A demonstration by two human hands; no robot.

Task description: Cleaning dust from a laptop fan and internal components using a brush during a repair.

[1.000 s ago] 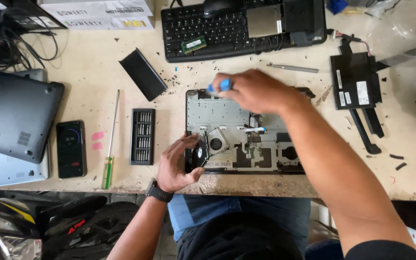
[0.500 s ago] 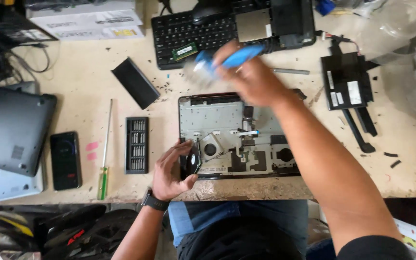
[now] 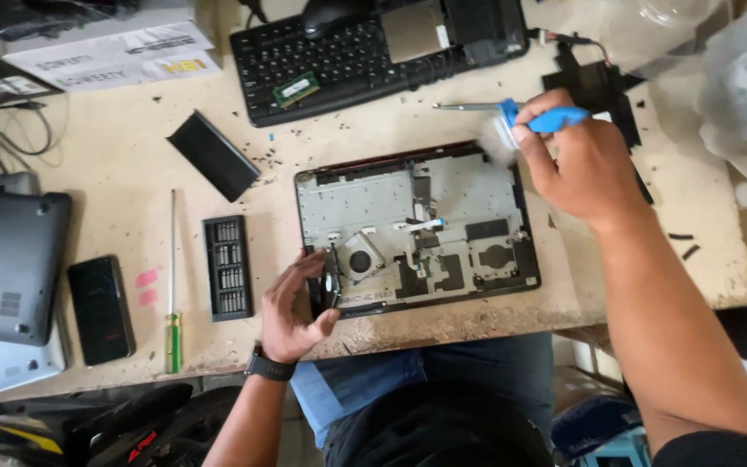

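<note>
Electronics repair workshop. Indicators: a worn, debris-strewn bench [image 3: 131,164]; an opened laptop chassis [image 3: 412,229] with internals exposed; a bit set [image 3: 227,267]; a screwdriver [image 3: 172,285]; a loose keyboard [image 3: 347,56]; further laptops [image 3: 6,264] stacked alongside.

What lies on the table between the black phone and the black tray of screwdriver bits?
In the head view, a long screwdriver with a green and yellow handle lies between the phone and the bit tray, beside two small pink marks.

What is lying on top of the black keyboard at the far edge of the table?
On the black keyboard lie a green memory module, a dark mouse and a grey plate. Keys beneath them are covered.
</note>
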